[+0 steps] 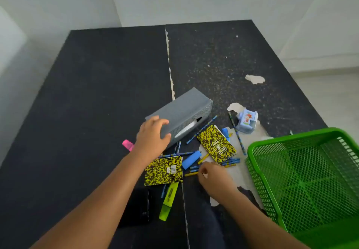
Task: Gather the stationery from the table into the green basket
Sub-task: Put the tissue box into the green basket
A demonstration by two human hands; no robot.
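Green basket (303, 173): empty, at right edge of table (97, 93), just beside the scattered stationery. Left hand (151, 138) grasping the end of an overturned grey box (180, 116). Right hand (211, 179) low over loose crayons (191, 174), fingers curled; whether anything is pinched, cannot tell. Best to gather several crayons in one closed pinch, lift clear, then swing right over the rim. Two yellow speckled notebooks (216, 144), blue eraser (191, 160) and pencils (202, 130) just beyond the fingertips; yellow highlighter (168, 202) nearer the body.
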